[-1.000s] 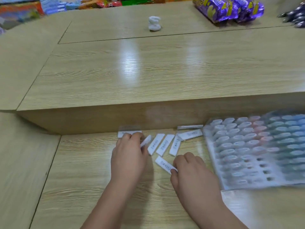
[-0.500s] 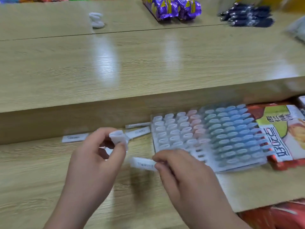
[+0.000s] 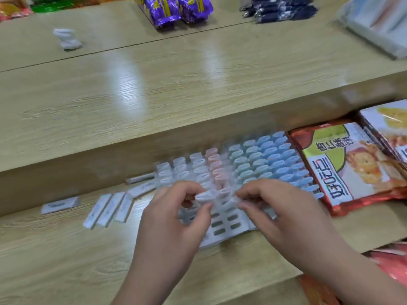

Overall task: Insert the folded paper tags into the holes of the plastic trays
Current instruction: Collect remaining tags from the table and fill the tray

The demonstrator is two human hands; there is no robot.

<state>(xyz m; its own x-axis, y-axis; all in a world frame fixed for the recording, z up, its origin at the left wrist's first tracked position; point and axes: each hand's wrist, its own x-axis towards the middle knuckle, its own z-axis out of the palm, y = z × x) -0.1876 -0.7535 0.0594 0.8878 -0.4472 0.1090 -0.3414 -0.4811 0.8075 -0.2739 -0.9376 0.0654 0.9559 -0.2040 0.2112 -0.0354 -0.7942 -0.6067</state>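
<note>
A clear plastic tray (image 3: pixel 222 234) lies on the lower wooden shelf, most of its holes filled with white, pink and blue folded tags; a few near holes are dark. My left hand (image 3: pixel 174 219) pinches a folded white paper tag (image 3: pixel 206 196) above the tray's near left part. My right hand (image 3: pixel 284 214) grips another white tag (image 3: pixel 230 204) at its fingertips, just right of the first one. Loose flat tags (image 3: pixel 110 209) lie in a row left of the tray. The frame is blurred.
A raised wooden counter (image 3: pixel 198 84) stands behind the shelf, carrying purple snack packs (image 3: pixel 174 8), dark packets (image 3: pixel 279 8) and a small white object (image 3: pixel 67 39). Snack bags (image 3: pixel 352 164) lie right of the tray. Red packaging (image 3: pixel 387 263) shows at lower right.
Both hands picked up tags from the shelf and moved right, over the tray. The view shifted right, bringing the snack bags into sight.
</note>
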